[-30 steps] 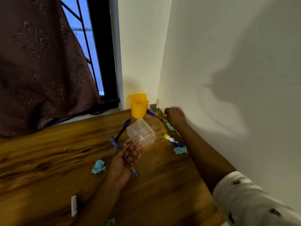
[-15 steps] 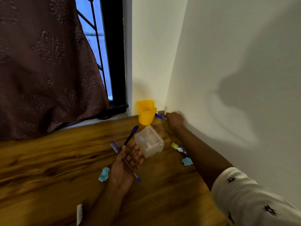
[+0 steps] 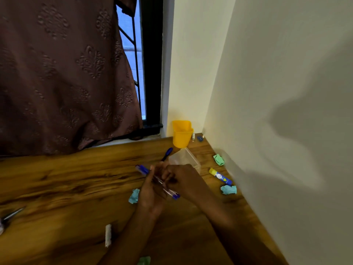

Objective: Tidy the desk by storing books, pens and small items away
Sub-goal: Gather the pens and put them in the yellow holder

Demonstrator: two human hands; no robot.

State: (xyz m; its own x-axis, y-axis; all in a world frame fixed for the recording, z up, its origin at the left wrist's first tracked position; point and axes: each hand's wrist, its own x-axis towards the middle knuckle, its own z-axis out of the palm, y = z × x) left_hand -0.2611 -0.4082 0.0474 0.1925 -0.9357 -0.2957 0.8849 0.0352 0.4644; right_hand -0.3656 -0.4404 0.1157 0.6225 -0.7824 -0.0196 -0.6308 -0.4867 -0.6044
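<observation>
Desk point(image 3: 76, 188): wood, shiny, with dark grain lines.
Cup point(image 3: 181, 134): yellow plastic, smooth.
Box point(image 3: 183, 157): clear plastic, a bit cloudy.
Pens point(image 3: 142, 169) I hold: see-through plastic, blue caps.
Glue stick point(image 3: 220, 176): glossy plastic.
Paper balls point(image 3: 228, 189): crumpled paper, rough.
Curtain point(image 3: 66, 73): brown cloth, bumpy pattern.
Wall point(image 3: 286, 73): painted, matt, smooth.

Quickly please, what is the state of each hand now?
Left hand: holding the pens.
Right hand: fingers curled over the same pens; grip cannot be told.
</observation>
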